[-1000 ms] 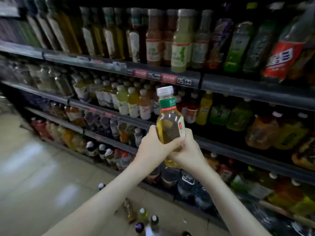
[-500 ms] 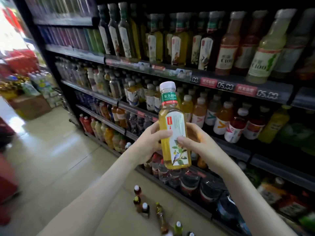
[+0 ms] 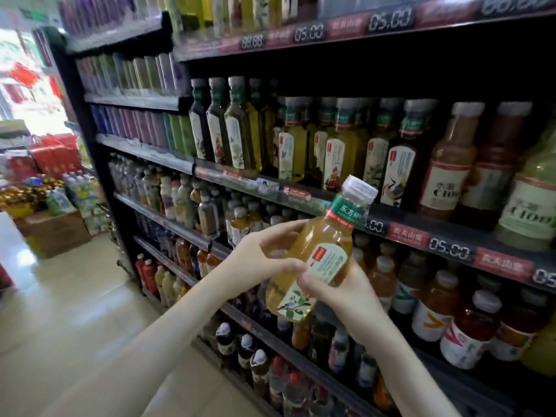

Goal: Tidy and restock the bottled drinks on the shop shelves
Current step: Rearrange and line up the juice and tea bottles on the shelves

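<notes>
A yellow tea bottle with a white cap, green neck band and bird label is held in front of the shelves, tilted with its cap up and to the right. My left hand grips its left side, thumb across the front. My right hand holds it from below and the right, thumb on the label. Just behind the cap runs a dark shelf edge with price tags. On the shelf above stands a row of tea bottles of the same kind.
Black shelving full of bottled drinks fills the right and centre. Juice bottles stand right of my hands, and more bottles fill the low shelf. Beige floor tiles lie to the left, with a cardboard box and stacked goods beyond.
The view has swung up and closer to the shelves. The bottle has tipped from upright to slanting right, and both hands have shifted their hold around it. The bottles on the floor are out of view.
</notes>
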{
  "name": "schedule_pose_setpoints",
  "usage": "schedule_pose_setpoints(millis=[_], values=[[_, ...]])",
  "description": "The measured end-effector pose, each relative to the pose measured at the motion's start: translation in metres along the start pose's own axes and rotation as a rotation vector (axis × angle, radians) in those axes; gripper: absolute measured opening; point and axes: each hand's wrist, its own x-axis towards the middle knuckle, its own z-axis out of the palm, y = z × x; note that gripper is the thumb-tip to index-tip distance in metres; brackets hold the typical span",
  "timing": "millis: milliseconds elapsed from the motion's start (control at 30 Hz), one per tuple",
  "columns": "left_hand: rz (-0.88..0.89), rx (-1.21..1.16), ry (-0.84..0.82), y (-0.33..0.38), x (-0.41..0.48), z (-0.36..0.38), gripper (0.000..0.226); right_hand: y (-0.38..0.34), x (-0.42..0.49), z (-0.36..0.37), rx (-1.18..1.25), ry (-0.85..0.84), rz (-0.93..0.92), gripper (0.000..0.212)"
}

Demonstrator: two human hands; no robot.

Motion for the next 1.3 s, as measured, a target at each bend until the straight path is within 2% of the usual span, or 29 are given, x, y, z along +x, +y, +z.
schedule_pose_setpoints(millis=[67, 167, 333, 533, 600, 833, 900, 933, 1000, 1033, 1133, 1167, 1233, 1300], values=[[0.098, 0.088, 0.01, -0.004, 0.022, -0.018, 0.058, 0.002, 0.022, 0.009, 0.032, 0.108, -0.05, 0.068], [0.237, 0.204, 0.044, -0.014, 0.054, -0.044, 0.043, -0.005, 0.058, 0.021, 0.009, 0.248, -0.159, 0.069], [0.316, 0.348, 0.2, -0.051, 0.105, -0.095, 0.029, -0.02, 0.11, 0.041, -0.058, 0.475, -0.273, 0.07], [0.481, 0.36, -0.022, -0.078, 0.147, -0.121, 0.053, -0.02, 0.17, 0.055, -0.199, 0.641, -0.365, 0.07], [0.477, 0.378, -0.068, -0.08, 0.159, -0.123, 0.059, -0.018, 0.187, 0.057, -0.265, 0.723, -0.413, 0.072], [0.586, 0.385, -0.106, -0.086, 0.185, -0.111, 0.074, -0.007, 0.205, 0.052, -0.382, 0.89, -0.433, 0.07], [0.631, 0.367, -0.123, -0.09, 0.187, -0.104, 0.072, 0.011, 0.194, 0.039, -0.452, 0.968, -0.396, 0.071], [0.648, 0.365, -0.124, -0.093, 0.188, -0.1, 0.07, 0.02, 0.183, 0.03, -0.447, 0.95, -0.34, 0.07], [0.643, 0.359, -0.096, -0.097, 0.194, -0.091, 0.067, 0.026, 0.162, 0.022, -0.448, 0.858, -0.07, 0.068], [0.623, 0.348, -0.069, -0.097, 0.198, -0.085, 0.065, 0.02, 0.154, 0.02, -0.466, 0.865, -0.002, 0.072], [0.578, 0.301, 0.021, -0.093, 0.211, -0.061, 0.063, -0.002, 0.144, 0.006, -0.619, 1.173, -0.322, 0.07], [0.558, 0.293, 0.044, -0.09, 0.216, -0.052, 0.065, -0.01, 0.145, 0.003, -0.621, 1.208, -0.348, 0.064], [0.508, 0.279, 0.067, -0.083, 0.227, -0.038, 0.07, -0.019, 0.149, -0.008, -0.631, 1.192, -0.365, 0.055], [0.473, 0.28, 0.066, -0.077, 0.237, -0.028, 0.074, -0.022, 0.153, -0.018, -0.633, 1.144, -0.317, 0.064]])
